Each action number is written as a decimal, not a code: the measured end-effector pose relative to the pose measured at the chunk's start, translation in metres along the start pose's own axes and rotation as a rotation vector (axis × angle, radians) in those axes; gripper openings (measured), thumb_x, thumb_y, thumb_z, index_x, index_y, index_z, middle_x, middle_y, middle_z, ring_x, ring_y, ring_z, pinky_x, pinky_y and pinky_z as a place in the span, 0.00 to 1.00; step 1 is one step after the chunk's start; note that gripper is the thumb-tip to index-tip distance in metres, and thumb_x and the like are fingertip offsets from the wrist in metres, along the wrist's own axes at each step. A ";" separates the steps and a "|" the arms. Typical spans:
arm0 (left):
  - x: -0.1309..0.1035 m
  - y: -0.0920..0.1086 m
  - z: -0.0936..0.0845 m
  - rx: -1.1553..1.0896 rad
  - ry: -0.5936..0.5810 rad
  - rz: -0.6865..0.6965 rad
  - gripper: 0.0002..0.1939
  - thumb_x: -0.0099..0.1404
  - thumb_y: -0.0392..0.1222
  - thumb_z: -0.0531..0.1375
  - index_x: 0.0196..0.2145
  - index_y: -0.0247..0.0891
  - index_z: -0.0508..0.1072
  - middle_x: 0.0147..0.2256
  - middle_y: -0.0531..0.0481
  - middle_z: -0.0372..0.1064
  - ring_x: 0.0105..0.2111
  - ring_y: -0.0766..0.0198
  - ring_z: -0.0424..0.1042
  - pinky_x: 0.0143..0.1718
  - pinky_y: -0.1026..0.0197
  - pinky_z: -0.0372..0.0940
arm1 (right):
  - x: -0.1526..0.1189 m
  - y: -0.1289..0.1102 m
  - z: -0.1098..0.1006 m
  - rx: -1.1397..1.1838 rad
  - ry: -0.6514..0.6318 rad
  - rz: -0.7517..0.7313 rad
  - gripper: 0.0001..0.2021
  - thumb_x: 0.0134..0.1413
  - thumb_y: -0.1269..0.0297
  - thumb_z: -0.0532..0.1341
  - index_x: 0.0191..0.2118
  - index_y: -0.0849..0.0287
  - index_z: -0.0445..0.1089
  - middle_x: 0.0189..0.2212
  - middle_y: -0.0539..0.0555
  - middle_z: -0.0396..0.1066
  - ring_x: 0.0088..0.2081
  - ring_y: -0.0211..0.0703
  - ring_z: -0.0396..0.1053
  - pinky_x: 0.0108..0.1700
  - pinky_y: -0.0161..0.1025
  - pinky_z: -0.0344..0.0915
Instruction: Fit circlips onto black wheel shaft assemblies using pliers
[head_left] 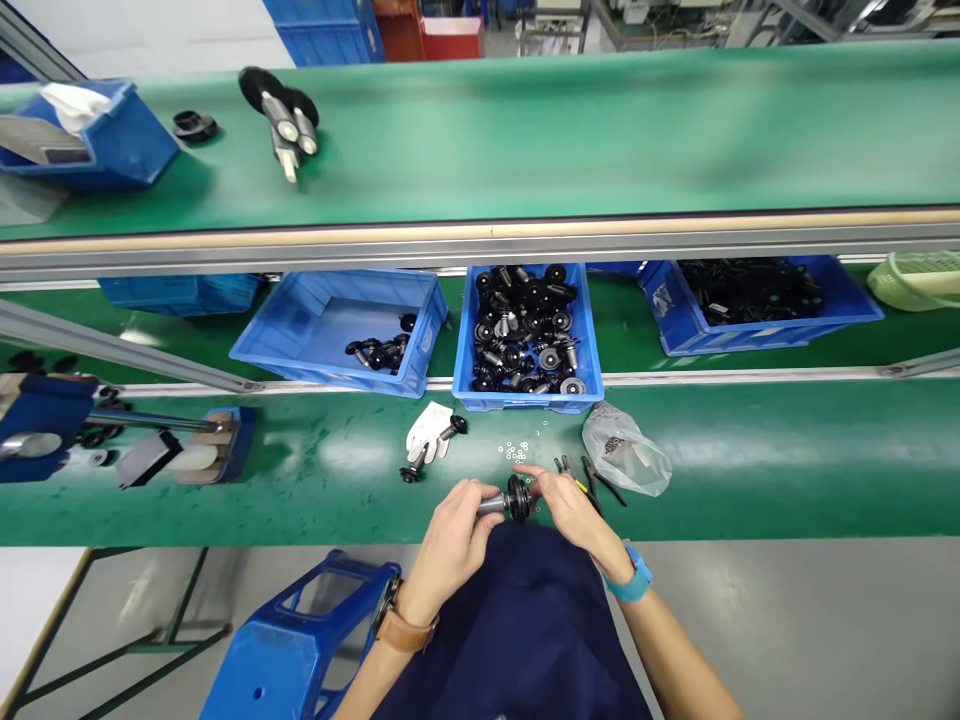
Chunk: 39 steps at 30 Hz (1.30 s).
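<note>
My left hand is closed round the metal shaft of a black-wheeled part at the bench's front edge. At the wheel end, my right hand has its index finger stretched over small white rings lying on the green bench; its other fingers are partly hidden beside the wheel. Left of the rings, two similar parts lie by a white glove. Pliers and a clear plastic bag with small dark pieces inside are to the right.
Behind the hands stands a blue bin full of black parts, between a partly filled bin and another full bin. A press is at left. A metal rail crosses above; a blue stool stands below.
</note>
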<state>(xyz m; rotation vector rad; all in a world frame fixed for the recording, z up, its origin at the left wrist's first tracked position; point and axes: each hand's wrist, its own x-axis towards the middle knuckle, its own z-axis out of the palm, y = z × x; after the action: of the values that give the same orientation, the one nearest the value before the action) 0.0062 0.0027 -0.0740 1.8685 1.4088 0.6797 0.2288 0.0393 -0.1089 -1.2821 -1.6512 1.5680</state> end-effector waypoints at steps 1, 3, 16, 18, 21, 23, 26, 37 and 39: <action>0.001 0.001 0.000 -0.008 0.005 -0.001 0.05 0.73 0.38 0.57 0.46 0.41 0.70 0.40 0.45 0.73 0.40 0.55 0.73 0.41 0.55 0.67 | -0.002 0.001 0.001 0.018 0.038 -0.006 0.34 0.73 0.40 0.38 0.64 0.56 0.68 0.39 0.58 0.79 0.47 0.53 0.76 0.60 0.55 0.66; 0.001 0.002 0.001 -0.032 0.016 -0.009 0.05 0.72 0.37 0.58 0.45 0.42 0.70 0.39 0.46 0.74 0.39 0.56 0.73 0.41 0.56 0.67 | -0.007 -0.001 0.002 0.096 0.084 -0.093 0.35 0.71 0.38 0.40 0.70 0.53 0.60 0.54 0.60 0.75 0.57 0.54 0.71 0.63 0.54 0.64; -0.008 -0.002 0.004 -0.141 0.051 -0.079 0.05 0.70 0.38 0.60 0.44 0.42 0.71 0.40 0.47 0.75 0.40 0.57 0.75 0.43 0.57 0.68 | -0.016 -0.006 0.000 0.241 -0.008 -0.184 0.39 0.67 0.32 0.46 0.74 0.50 0.52 0.61 0.60 0.70 0.65 0.56 0.64 0.65 0.55 0.60; -0.008 -0.001 0.004 -0.152 0.060 -0.086 0.06 0.69 0.38 0.60 0.44 0.41 0.72 0.40 0.46 0.75 0.40 0.57 0.75 0.43 0.57 0.68 | -0.016 -0.006 -0.002 0.204 -0.064 -0.096 0.39 0.68 0.33 0.44 0.70 0.55 0.60 0.39 0.57 0.79 0.52 0.55 0.75 0.60 0.53 0.66; -0.007 0.000 0.004 -0.158 0.069 -0.096 0.06 0.68 0.37 0.61 0.43 0.41 0.72 0.39 0.46 0.76 0.39 0.56 0.76 0.43 0.56 0.69 | -0.015 -0.002 -0.006 0.167 -0.058 0.070 0.38 0.72 0.38 0.38 0.62 0.61 0.71 0.15 0.48 0.66 0.32 0.51 0.76 0.49 0.50 0.71; -0.007 0.001 0.003 -0.155 0.067 -0.100 0.06 0.68 0.37 0.61 0.43 0.41 0.72 0.39 0.46 0.76 0.39 0.56 0.76 0.43 0.56 0.69 | -0.014 -0.002 -0.007 0.149 0.000 0.043 0.36 0.73 0.40 0.38 0.62 0.60 0.70 0.23 0.52 0.74 0.38 0.51 0.77 0.53 0.50 0.70; -0.006 0.001 0.002 -0.155 0.065 -0.100 0.05 0.68 0.38 0.61 0.43 0.41 0.72 0.39 0.46 0.76 0.39 0.56 0.76 0.42 0.56 0.69 | -0.016 -0.009 -0.007 0.099 0.067 -0.097 0.31 0.72 0.40 0.46 0.69 0.53 0.61 0.55 0.59 0.75 0.58 0.53 0.71 0.63 0.51 0.63; -0.008 0.000 0.001 -0.140 0.050 -0.081 0.06 0.69 0.37 0.61 0.44 0.41 0.71 0.40 0.46 0.76 0.40 0.56 0.76 0.43 0.57 0.68 | -0.015 -0.007 -0.009 0.053 0.002 0.022 0.33 0.74 0.42 0.40 0.64 0.59 0.67 0.24 0.52 0.73 0.36 0.50 0.76 0.51 0.50 0.72; -0.007 0.000 0.000 -0.129 0.039 -0.077 0.06 0.69 0.37 0.61 0.44 0.42 0.71 0.41 0.46 0.76 0.41 0.56 0.76 0.43 0.56 0.68 | -0.015 -0.009 -0.010 0.048 -0.006 -0.069 0.31 0.71 0.41 0.49 0.68 0.55 0.61 0.43 0.57 0.78 0.48 0.51 0.75 0.56 0.51 0.70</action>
<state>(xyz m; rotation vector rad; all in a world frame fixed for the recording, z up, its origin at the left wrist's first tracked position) 0.0048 -0.0042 -0.0738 1.7011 1.4193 0.7537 0.2414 0.0315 -0.0949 -1.1850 -1.6341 1.5619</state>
